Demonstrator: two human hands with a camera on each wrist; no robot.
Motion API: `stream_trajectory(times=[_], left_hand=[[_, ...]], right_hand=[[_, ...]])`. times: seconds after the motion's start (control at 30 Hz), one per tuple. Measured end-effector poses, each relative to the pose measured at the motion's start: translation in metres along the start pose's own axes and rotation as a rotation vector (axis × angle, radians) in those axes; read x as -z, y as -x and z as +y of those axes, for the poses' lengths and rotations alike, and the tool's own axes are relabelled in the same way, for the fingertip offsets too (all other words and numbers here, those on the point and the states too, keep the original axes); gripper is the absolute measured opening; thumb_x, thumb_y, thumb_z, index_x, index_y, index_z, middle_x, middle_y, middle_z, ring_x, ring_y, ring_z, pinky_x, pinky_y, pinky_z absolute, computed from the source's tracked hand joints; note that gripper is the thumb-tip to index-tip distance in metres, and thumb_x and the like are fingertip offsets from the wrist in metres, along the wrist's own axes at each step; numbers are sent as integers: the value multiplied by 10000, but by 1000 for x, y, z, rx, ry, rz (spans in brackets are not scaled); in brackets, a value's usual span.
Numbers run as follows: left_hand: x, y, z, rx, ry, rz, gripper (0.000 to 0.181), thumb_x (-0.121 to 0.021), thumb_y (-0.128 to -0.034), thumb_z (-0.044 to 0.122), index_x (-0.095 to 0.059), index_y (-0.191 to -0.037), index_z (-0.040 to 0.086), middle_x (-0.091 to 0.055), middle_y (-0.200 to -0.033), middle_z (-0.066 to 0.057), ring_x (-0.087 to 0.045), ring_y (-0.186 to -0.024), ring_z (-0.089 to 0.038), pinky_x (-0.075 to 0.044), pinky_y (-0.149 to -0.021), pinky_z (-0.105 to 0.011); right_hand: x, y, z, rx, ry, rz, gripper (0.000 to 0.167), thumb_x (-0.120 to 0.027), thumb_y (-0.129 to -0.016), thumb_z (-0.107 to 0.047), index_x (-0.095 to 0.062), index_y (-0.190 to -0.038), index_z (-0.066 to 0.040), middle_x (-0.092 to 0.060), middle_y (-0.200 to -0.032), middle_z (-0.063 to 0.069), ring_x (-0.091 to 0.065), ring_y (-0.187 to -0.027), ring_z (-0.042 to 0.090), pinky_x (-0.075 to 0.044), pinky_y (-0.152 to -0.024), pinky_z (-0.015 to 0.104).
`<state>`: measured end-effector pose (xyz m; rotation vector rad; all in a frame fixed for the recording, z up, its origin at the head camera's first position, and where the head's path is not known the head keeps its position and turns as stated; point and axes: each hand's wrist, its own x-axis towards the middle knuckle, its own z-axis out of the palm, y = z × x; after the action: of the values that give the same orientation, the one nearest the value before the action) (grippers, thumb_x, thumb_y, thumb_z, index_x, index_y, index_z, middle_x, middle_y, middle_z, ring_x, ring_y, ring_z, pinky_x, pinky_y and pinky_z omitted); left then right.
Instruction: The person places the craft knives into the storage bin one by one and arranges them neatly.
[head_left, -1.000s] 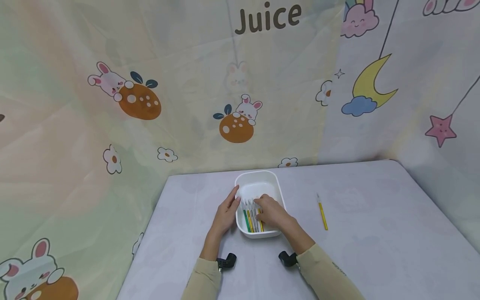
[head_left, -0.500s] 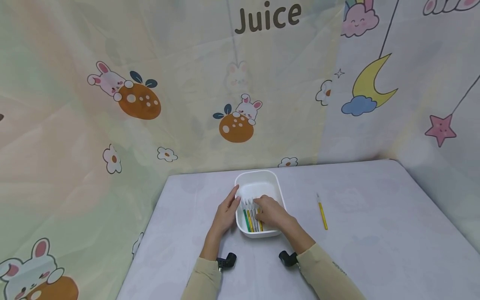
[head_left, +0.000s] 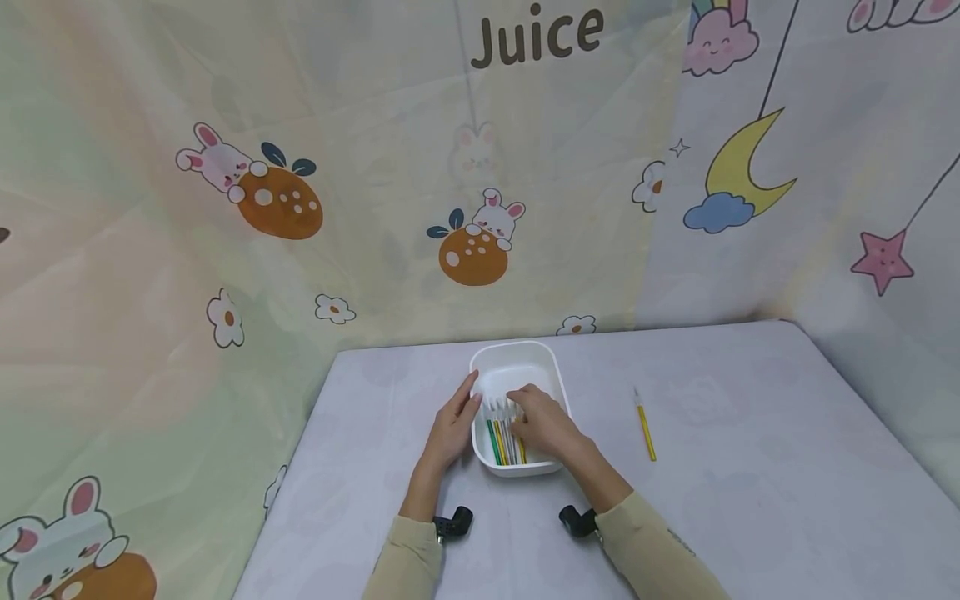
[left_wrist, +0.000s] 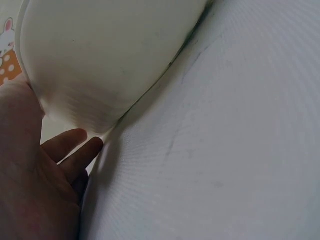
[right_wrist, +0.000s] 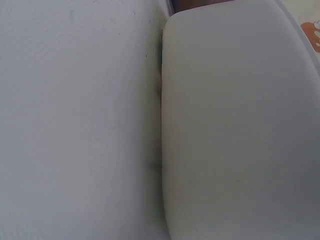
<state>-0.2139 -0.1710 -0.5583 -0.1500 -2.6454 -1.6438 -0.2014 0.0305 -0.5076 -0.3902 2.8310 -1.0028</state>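
Note:
A white plastic tray [head_left: 517, 472] stands on the table. Slim pen-like sticks [head_left: 501, 443] with green, yellow and silvery bodies and pale tips lie side by side in its near part. My left hand [head_left: 450, 427] rests along the tray's left side, thumb near the rim, fingers fairly straight; the left wrist view shows the fingertips [left_wrist: 95, 146] by the tray's outer wall. Inside the tray my right hand [head_left: 549, 425], fingers curled, holds the rightmost yellow stick [head_left: 523, 452] of the row. Part of that stick is hidden under the hand. The right wrist view shows mostly the tray's outer wall [right_wrist: 240, 120].
One loose yellow stick [head_left: 646, 432] with a pale pointed tip lies on the table to the right of the tray. Behind the table [head_left: 735, 467] hangs a printed cloth [head_left: 390, 167] with cartoon rabbits. Black wrist cameras [head_left: 454, 522] sit at both sleeves.
My right hand has shifted very slightly away from me within the tray over the last half second. The left hand, the tray and the loose stick stay where they were.

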Motion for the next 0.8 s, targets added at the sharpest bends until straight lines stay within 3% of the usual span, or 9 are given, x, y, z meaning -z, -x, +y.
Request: stream_trajectory(times=[0.2, 0.43, 0.63, 0.8], left_hand=[[0, 0, -1, -5, -3, 10, 500, -472, -1083, 521, -402, -1575, 468, -348, -1670, 152, -334, -1565, -173, -304, -1272, -522], [-1, 0, -3, -11, 5, 0, 508, -466, -1079, 540, -392, -1577, 472, -344, -1677, 140, -325, -1568, -172, -303, -1271, -521], [-1, 0, -1, -21, 5, 4, 503, -471, -1077, 540, -392, -1571, 483, -352, -1681, 107, -333, -1568, -203, -305, -1266, -542], [-1, 0, -1, -7, 6, 9, 492, -470, -1079, 534, -389, -1564, 504, -352, -1673, 139, -334, -1566, -184, -307, -1267, -527]], right_hand=[[2, 1, -1, 37, -20, 55, 532, -812, -916, -167, -640, -1411, -78, -613, -1396, 132, -632, -862, 130, -618, -797, 307], [7, 9, -2, 129, -57, 176, 546, -813, -921, -203, -627, -1426, -113, -638, -1359, 66, -640, -881, 128, -561, -706, 216], [11, 13, 3, 264, -83, 317, 497, -814, -923, -200, -656, -1384, -103, -663, -1330, 59, -670, -858, 153, -616, -728, 258], [20, 15, 10, 293, -110, 372, 463, -817, -918, -179, -676, -1349, -89, -660, -1321, 78, -678, -897, 202, -643, -774, 359]])
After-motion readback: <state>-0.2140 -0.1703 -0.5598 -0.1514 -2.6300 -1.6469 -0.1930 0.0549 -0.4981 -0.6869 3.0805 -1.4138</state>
